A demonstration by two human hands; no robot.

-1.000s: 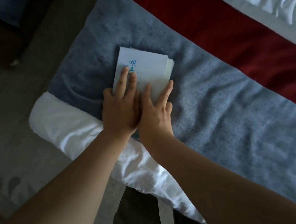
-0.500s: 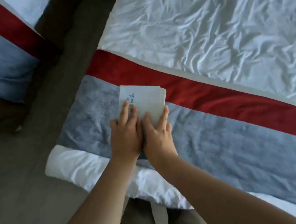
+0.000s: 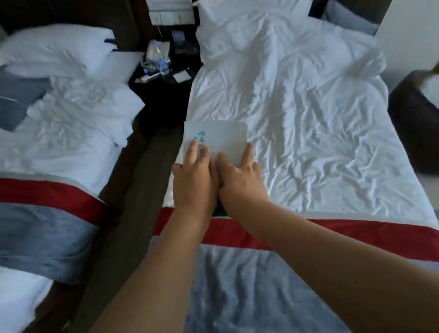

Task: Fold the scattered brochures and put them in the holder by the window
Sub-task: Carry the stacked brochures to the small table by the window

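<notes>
Keeping the folded brochures [image 3: 215, 136] squared is advised: the left hand [image 3: 195, 182] and right hand [image 3: 239, 179] are laid side by side, fingers straight on the stack, thumbs hidden, over the edge of the bed [image 3: 313, 126]. Even pressure should be applied so no sheet slips.

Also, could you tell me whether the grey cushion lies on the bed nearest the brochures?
No, the grey cushion lies on the left bed, across the aisle from the brochures.

Stretched forward on bare arms: left grip [image 3: 195, 180] and right grip [image 3: 239, 180] side by side, touching, fingers [image 3: 194, 150] straight, thumbs hidden.
</notes>
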